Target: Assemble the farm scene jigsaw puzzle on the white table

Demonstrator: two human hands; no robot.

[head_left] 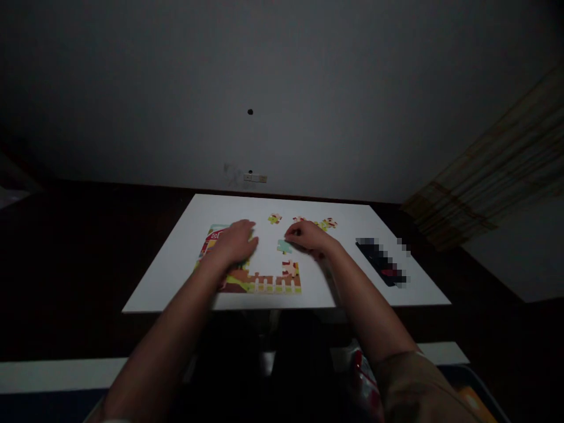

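Note:
A partly joined jigsaw puzzle (275,286) with a white fence and a red building lies on the table. My left hand (238,239) rests over its upper left part, fingers stretched out, hiding some of the picture. To the right, my right hand (308,235) pinches the upper edge of a pale teal puzzle piece (284,247). That piece lies apart from the joined part. A brown and cream piece (289,268) sits at the puzzle's right side, above the fence. Farther back is a loose green and yellow piece (274,218).
More loose pieces (329,223) lie behind my right hand, partly hidden. A dark, pixelated object (379,261) is on the right of the white table (163,264). Beyond the table stands a wall with a socket (255,177); a curtain (480,170) hangs at the right.

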